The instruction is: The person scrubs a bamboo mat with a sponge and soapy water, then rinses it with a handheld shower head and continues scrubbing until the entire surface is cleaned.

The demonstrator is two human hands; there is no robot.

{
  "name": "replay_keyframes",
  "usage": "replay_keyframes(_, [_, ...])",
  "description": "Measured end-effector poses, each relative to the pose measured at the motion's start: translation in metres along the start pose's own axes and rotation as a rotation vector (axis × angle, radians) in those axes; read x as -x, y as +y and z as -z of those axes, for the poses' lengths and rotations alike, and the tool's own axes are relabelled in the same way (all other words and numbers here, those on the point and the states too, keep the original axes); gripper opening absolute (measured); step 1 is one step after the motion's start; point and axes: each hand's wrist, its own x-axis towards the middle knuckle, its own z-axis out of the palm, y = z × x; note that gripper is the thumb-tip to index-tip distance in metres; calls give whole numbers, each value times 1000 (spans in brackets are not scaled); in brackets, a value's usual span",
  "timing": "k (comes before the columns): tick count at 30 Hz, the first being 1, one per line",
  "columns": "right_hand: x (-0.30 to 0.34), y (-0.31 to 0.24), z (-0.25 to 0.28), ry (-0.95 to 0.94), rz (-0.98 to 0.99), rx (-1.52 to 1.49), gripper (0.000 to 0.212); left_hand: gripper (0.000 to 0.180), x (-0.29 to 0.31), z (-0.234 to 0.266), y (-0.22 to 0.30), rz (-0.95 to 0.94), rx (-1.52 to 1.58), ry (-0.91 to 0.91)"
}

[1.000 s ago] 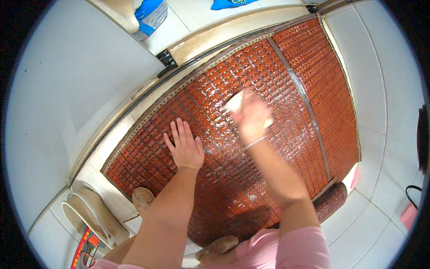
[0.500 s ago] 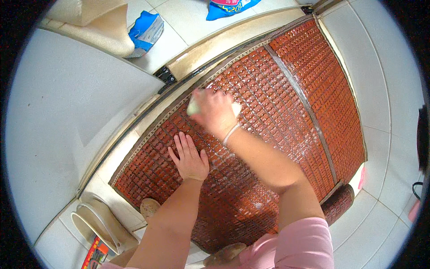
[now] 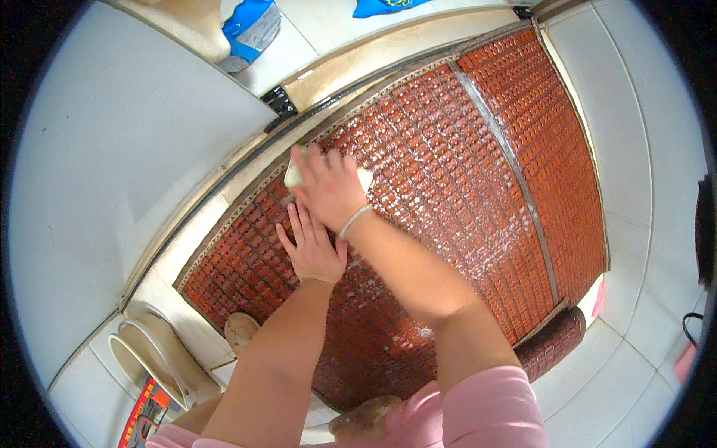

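Note:
A wet reddish-brown mat of small tiles [image 3: 455,187] lies spread on the floor, with white suds over its middle. My right hand [image 3: 328,183] is closed over a pale green scrubber [image 3: 365,179], pressed on the mat near its far left edge. Whether it is a brush or a sponge I cannot tell, as my fingers cover most of it. My left hand [image 3: 314,250] lies flat on the mat, fingers stretched, just nearer to me than the right hand. The mat's near right end is rolled up [image 3: 553,340].
A white panel [image 3: 142,157] stands at the left, beside a raised sill [image 3: 358,56] along the mat's far edge. Blue bags [image 3: 254,30] lie beyond it. Cream plastic footwear [image 3: 160,351] and a red package [image 3: 138,411] are at lower left. My shoes [image 3: 240,330] flank the mat's near edge.
My right hand has slid left with the scrubber, closer to my left hand. The left hand stays flat in nearly the same place. The view has shifted slightly.

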Motion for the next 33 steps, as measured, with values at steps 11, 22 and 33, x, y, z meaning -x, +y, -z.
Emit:
replay_keyframes(11, [101, 153, 40, 282, -549, 426, 74, 70, -2, -2, 4, 1, -50, -13])
replay_keyframes(22, [207, 154, 52, 246, -672, 538, 73, 67, 0, -1, 2, 1, -84, 37])
replay_keyframes(33, [245, -29, 0, -138, -764, 223, 82, 66, -6, -1, 1, -5, -173, 29])
